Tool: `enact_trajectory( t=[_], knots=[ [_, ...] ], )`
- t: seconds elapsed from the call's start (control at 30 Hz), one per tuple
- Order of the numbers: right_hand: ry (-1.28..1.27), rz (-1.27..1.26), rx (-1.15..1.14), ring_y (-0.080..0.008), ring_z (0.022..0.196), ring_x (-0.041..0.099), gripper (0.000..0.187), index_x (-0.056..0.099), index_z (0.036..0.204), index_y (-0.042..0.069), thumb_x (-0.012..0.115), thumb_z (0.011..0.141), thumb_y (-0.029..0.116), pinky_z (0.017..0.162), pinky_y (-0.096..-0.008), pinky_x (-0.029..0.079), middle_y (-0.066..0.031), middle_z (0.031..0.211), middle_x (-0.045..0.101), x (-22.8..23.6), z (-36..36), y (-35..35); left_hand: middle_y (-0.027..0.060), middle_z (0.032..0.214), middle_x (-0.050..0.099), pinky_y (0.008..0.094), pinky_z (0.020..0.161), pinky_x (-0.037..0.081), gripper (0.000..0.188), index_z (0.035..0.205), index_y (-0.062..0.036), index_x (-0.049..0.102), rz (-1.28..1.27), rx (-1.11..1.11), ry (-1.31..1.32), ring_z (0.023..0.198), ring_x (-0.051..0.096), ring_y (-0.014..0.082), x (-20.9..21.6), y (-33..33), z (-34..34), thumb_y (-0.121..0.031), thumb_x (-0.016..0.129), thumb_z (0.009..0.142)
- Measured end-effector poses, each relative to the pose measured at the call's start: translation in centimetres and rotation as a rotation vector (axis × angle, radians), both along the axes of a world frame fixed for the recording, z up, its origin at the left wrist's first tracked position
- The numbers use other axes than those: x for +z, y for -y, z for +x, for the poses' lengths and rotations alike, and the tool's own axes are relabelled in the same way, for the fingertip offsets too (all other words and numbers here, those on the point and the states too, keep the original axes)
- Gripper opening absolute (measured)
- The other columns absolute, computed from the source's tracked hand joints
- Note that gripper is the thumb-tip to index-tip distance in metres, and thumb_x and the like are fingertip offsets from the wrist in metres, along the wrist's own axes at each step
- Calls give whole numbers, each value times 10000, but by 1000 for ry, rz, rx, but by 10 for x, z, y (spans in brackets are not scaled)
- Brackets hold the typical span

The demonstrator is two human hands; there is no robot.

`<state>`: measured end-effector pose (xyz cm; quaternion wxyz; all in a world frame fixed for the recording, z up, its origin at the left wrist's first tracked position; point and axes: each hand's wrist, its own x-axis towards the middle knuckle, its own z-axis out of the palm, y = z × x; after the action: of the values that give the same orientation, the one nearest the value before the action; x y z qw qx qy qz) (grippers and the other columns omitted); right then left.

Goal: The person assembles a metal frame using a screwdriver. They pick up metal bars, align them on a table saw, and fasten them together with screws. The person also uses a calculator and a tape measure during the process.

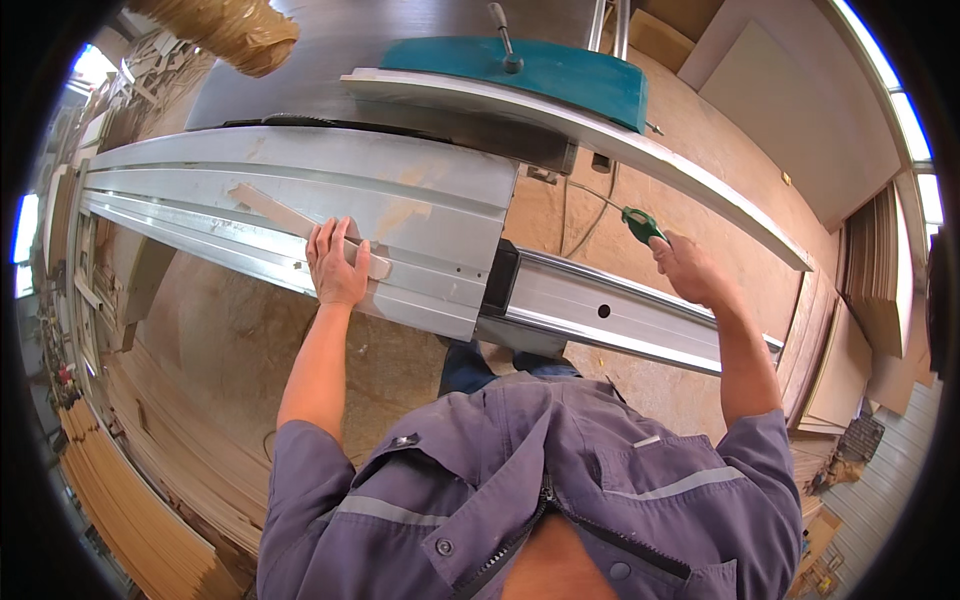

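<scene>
In the head view, a dark, grid-sided crate-like thing (862, 437) stands at the right edge of the frame; what it may hold is too small to tell. Left of centre, a ribbed, pale grey metal table (440, 225) spans the frame, its long grooves bent by the lens and its surface scuffed with tan patches.

A thin, flat wooden strip (268, 206) lies slantwise on that table, pale brown and straight-edged. The left hand (338, 265) rests over its lower right part, back upward — the fingers outstretched and slightly apart, the thumb off to the right, with a short end of the strip showing beyond it.

Right of centre, the right hand (692, 270) has its fingers curled closed around one end of a small green tool (640, 225), smooth and rounded, held clear above the floor. A thin line runs from the tool toward the upper left; whether it belongs to the tool cannot be told.

Below that hand, a smooth metal rail (640, 312) with a round dark hole extends from the table. Across the top sit a glossy teal housing (530, 75) with a metal lever (505, 40), a long whitish bar (690, 185) and — at upper left — a crinkled tube (235, 35) wrapped in shiny brown film. Flat wooden boards (140, 480) are stacked at lower left.
</scene>
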<state>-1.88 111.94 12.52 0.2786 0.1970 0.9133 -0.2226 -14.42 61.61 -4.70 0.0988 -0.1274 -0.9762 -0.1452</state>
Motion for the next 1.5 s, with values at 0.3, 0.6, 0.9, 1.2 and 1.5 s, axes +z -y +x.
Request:
enact_trajectory(
  t=[0.3, 0.6, 0.9, 1.2, 1.5],
  knots=[
    [-18, 23, 129, -481, 910, 614, 626, 622, 937, -91, 356, 1029, 469, 806, -507, 464, -313, 920, 652, -42, -10, 20, 76, 1416, 455, 458, 1142, 258, 526, 1352, -178, 525, -17, 32, -52, 1368, 333, 333, -12, 9, -5, -379, 633, 879],
    [-25, 50, 87, -497, 935, 614, 651, 646, 931, -114, 348, 1023, 458, 830, -506, 471, -341, 974, 643, -68, 44, -6, 72, 1429, 454, 459, 1134, 267, 495, 1344, -175, 532, -60, 76, -83, 1373, 343, 316, -16, 1, -10, -412, 591, 913],
    [93, 10, 60, -492, 972, 604, 687, 655, 933, -111, 309, 1023, 475, 888, -512, 458, -345, 971, 641, -76, 106, 16, 98, 1543, 325, 522, 1159, 209, 535, 1461, -227, 419, -221, 181, 59, 1445, 223, 336, -54, -4, 23, -478, 405, 989],
    [74, -69, -108, -475, 945, 620, 674, 642, 922, -103, 332, 1021, 487, 844, -490, 473, -337, 947, 645, -75, 101, 33, 124, 1609, 171, 453, 1200, 157, 713, 1538, -139, 249, -200, 142, 418, 1488, 102, 353, -12, -15, 55, -510, 442, 961],
    [-58, -68, 28, -449, 801, 595, 625, 601, 900, -77, 353, 1016, 484, 786, -484, 461, -278, 824, 630, -104, 159, -29, 147, 1612, 147, 424, 1205, 158, 804, 1543, -73, 192, -317, 70, 538, 1485, 96, 380, 5, -30, 69, -523, 486, 944]
  ],
)
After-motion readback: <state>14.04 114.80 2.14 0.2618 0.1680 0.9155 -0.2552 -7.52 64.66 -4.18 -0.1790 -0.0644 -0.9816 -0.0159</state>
